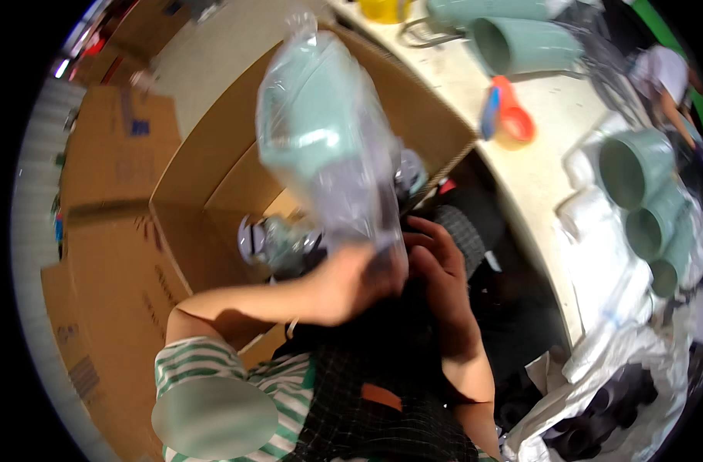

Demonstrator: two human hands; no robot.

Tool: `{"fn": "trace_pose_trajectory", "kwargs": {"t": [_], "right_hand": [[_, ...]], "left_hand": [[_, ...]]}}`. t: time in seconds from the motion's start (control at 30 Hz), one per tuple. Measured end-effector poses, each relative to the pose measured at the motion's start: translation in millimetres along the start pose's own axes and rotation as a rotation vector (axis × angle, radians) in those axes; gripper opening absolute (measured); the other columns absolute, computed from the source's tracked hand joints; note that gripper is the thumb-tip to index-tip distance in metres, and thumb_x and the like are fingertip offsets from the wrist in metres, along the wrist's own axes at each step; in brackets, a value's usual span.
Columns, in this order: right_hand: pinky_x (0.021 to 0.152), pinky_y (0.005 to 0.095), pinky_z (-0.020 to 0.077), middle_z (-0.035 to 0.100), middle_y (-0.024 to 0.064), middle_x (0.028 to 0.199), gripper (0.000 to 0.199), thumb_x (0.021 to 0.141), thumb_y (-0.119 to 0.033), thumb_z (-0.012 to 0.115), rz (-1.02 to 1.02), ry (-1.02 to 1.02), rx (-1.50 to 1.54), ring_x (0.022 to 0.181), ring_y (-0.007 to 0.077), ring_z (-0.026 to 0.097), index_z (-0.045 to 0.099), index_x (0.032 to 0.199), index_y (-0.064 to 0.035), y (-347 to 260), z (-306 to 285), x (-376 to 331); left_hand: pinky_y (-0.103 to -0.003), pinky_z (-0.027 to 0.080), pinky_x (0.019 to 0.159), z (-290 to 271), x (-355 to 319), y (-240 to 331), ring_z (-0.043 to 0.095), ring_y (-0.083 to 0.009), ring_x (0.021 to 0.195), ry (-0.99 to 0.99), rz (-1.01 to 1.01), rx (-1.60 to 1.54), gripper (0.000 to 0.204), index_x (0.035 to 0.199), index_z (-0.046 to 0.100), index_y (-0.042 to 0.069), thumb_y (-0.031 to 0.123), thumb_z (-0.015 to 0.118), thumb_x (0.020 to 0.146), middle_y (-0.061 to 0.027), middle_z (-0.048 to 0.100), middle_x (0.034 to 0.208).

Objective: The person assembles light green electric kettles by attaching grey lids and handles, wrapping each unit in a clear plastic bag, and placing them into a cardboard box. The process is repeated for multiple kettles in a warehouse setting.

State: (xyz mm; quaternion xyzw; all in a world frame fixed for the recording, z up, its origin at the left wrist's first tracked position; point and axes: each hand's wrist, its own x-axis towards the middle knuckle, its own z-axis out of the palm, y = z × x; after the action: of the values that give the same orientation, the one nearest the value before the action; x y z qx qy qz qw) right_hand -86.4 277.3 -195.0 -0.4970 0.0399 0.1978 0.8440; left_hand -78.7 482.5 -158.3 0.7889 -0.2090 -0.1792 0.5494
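A clear plastic bag [321, 131] stands up in front of me, wrapped round a pale green body with a greyish lower part; what kind of article it is I cannot make out. My left hand [359, 281], smeared by motion, is closed round the bag's lower end. Close beside it, my right hand [441, 266] has its fingers bent against the bag's lower right edge. Behind the bag is an open cardboard box [220, 169], with another clear-wrapped article [278, 242] in it. A pale green rounded thing [213, 416] shows in front of my striped left sleeve.
On the right, a pale worktable [521, 185] bears several pale green cylinders [636, 169], white wrapped rolls [586, 212] and a red-orange tape dispenser-like thing [513, 115]. A white sack [552, 416] holds dark round parts. Cardboard cartons [120, 285] stand left. Another person [663, 81] is at far right.
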Motion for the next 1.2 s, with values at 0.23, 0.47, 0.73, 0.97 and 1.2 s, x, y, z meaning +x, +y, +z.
{"fn": "trace_pose_trajectory", "kwargs": {"t": [0.23,0.47,0.73,0.97,1.2], "right_hand": [[0.074,0.0265,0.0559,0.071,0.0142,0.100,0.026,0.103,-0.012,0.053,0.212,0.311,0.211,0.079,0.0172,0.068,0.059,0.124,0.0021,84,-45,-67],[0.069,0.0250,0.0521,0.069,0.0063,0.091,0.015,0.103,-0.014,0.056,0.139,0.715,0.171,0.076,0.0120,0.062,0.064,0.111,-0.0047,84,-64,-87],[0.071,0.0248,0.0528,0.070,0.0072,0.095,0.017,0.103,-0.014,0.056,0.168,0.705,0.058,0.078,0.0120,0.063,0.063,0.114,-0.0031,100,-56,-91],[0.070,0.0242,0.0523,0.069,0.0070,0.093,0.015,0.103,-0.013,0.057,0.200,0.672,0.010,0.076,0.0110,0.062,0.063,0.112,-0.0023,105,-47,-86],[0.070,0.0244,0.0512,0.069,0.0069,0.086,0.010,0.102,-0.008,0.056,0.178,0.686,-0.061,0.072,0.0103,0.061,0.062,0.107,-0.0013,112,-51,-93]], "left_hand": [[-0.038,0.052,0.096,-219,-1,-234,0.064,-0.0257,0.106,1.194,-0.208,-1.201,0.048,0.112,0.062,0.006,0.046,0.036,0.109,-0.0103,0.067,0.112],[-0.039,0.053,0.068,-197,-92,-420,0.066,-0.0223,0.078,1.404,-0.719,-1.296,0.062,0.112,0.064,0.010,0.063,0.033,0.104,-0.0055,0.070,0.088],[-0.050,0.043,0.103,-184,-84,-337,0.049,-0.0378,0.122,1.184,-1.035,1.004,0.086,0.130,0.047,-0.003,0.042,0.090,0.070,-0.0225,0.049,0.130],[-0.050,0.053,0.092,-259,-151,-391,0.068,-0.0433,0.104,0.481,-1.055,0.879,0.032,0.118,0.057,-0.001,0.023,0.055,0.097,-0.0283,0.070,0.108],[-0.049,0.052,0.097,-284,-117,-306,0.064,-0.0438,0.116,0.476,-1.178,0.769,0.042,0.134,0.050,-0.002,0.022,0.035,0.103,-0.0304,0.065,0.122]]}}
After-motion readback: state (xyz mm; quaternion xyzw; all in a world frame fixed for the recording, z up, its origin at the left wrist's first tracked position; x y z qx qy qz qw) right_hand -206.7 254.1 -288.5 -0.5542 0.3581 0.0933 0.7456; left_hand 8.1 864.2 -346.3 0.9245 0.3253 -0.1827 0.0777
